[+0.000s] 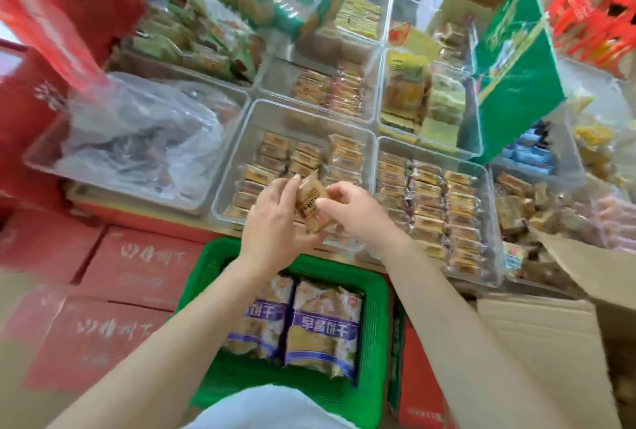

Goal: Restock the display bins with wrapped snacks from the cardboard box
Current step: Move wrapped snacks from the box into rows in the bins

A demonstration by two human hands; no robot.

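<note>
Green basket (373, 325) sits nearest, low centre, w/ two purple-banded snack bags (323, 329) lying in it; print reads upside down from here, Chinese characters, can't read them reliably.

Going left to right: red cartons (137, 267) stacked at lower left w/ pale brush-style script, blurred, not legible. Above them a clear bin holding a crumpled plastic bag (137, 139).

Centre: left hand (272, 222) and right hand (358, 212) both pinch one wrapped snack (311, 205), fingers curled round its edges, held tilted just above the near edge of the middle bin (237, 139). That bin has rows of similar tan packets along its back and left side; near right part is hidden by the hands, so can't say how full it is there.

Next bin to the right (490, 222) looks full, tight rows front to back. Bins behind hold other packets, yellow and green wrappers; text too small. A green sign (516, 60) stands tilted at right, writing blurred.

Far right: cardboard box (585, 274), flaps open, brown packets beside its flap.

Judging by this: restock is partway through, one bin done, middle bin being filled piece by piece, more stock prob. left in the box.
</note>
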